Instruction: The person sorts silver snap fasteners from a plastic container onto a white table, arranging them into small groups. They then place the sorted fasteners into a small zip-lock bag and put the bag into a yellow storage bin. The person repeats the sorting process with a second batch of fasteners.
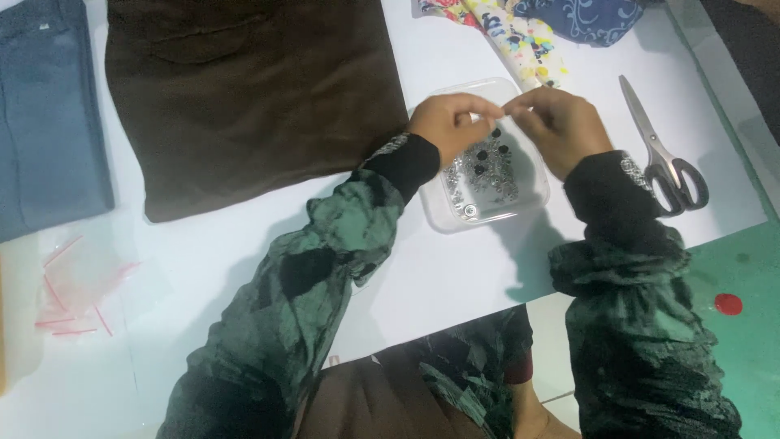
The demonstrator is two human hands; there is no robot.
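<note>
Both hands, left hand (pixel 452 123) and right hand (pixel 561 128), fingertips pinched together on something too small to tell, just above clear plastic tray (pixel 431 207) of small black and silver fasteners (pixel 484 172), brown folded garment (pixel 252 97) beside left, scissors (pixel 666 154) beside right.

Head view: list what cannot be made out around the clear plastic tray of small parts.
- Whatever the left hand and right hand pinch: too small.
- Small dark and silvery pieces in the clear plastic tray: blurred, partly behind the hands.
- Steel scissors: handle loops partly behind the right sleeve.
- Brown folded cloth: cut by the top edge.
</note>
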